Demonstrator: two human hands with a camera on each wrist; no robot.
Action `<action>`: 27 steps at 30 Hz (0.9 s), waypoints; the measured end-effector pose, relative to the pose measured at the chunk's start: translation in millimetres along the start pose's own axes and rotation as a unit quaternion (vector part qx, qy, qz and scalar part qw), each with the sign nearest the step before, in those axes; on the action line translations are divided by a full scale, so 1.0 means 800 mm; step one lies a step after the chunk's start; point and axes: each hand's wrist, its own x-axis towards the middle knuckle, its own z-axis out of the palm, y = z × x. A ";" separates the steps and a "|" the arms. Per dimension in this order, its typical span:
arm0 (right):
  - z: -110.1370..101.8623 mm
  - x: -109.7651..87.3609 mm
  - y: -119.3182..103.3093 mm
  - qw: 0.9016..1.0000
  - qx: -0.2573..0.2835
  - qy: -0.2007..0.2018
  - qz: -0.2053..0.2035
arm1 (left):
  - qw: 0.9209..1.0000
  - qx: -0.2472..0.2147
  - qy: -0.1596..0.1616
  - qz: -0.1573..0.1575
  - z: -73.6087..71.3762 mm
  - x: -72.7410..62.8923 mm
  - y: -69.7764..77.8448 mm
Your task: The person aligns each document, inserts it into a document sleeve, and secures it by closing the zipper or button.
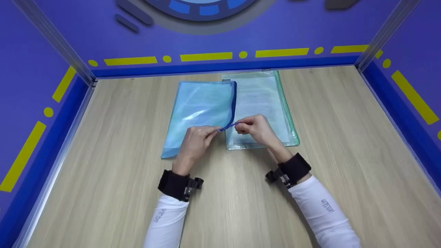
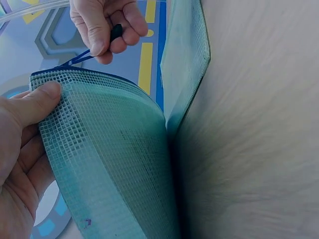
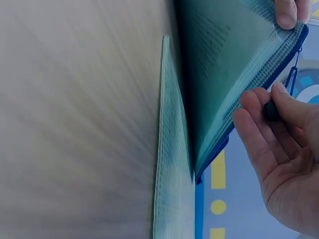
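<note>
A blue mesh zipper pouch (image 1: 203,103) with printed paper inside lies on the table, its near right corner lifted. My left hand (image 1: 195,141) pinches that corner between thumb and fingers, beside the dark blue zipper (image 1: 234,100). Just to the right, my right hand (image 1: 255,129) pinches the blue zipper pull cord (image 3: 292,77), which stretches taut from the corner. A dark bead (image 3: 270,110) at the cord's end sits within the right fingers. Under the right hand lies a green-edged zipper pouch (image 1: 260,103), also with printed paper in it, partly covered by the blue one.
The wooden table (image 1: 113,155) extends around both pouches. Purple-blue panels (image 1: 206,43) with yellow markings enclose the back and sides. Metal corner posts (image 1: 382,34) stand at the rear. Each wrist wears a black band (image 1: 174,185) with a small camera.
</note>
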 end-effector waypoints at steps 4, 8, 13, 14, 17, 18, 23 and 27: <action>-0.010 0.002 0.002 1.000 -0.027 0.011 -0.001 | 1.000 -0.007 0.001 0.001 0.001 0.000 0.002; -0.018 0.003 0.004 0.999 -0.052 0.011 0.003 | 1.000 -0.008 0.001 0.004 0.001 0.001 0.003; -0.029 0.004 0.006 0.998 -0.065 0.014 0.004 | 1.000 -0.008 0.009 0.015 -0.001 0.002 0.005; -0.032 0.005 0.007 0.998 -0.068 0.017 0.003 | 1.000 -0.009 0.010 0.017 -0.002 0.002 0.005; -0.039 0.007 0.011 0.997 -0.069 0.020 0.006 | 1.000 -0.011 0.017 0.021 -0.004 0.002 0.004; -0.041 0.007 0.012 0.997 -0.070 0.022 0.009 | 0.999 -0.012 0.021 0.022 -0.005 0.001 0.003; -0.052 0.008 0.018 0.995 -0.087 0.031 0.022 | 0.999 -0.015 0.028 0.019 -0.007 0.001 0.001; -0.061 0.008 0.025 0.993 -0.108 0.037 0.016 | 0.999 -0.018 0.033 0.009 -0.007 0.001 -0.001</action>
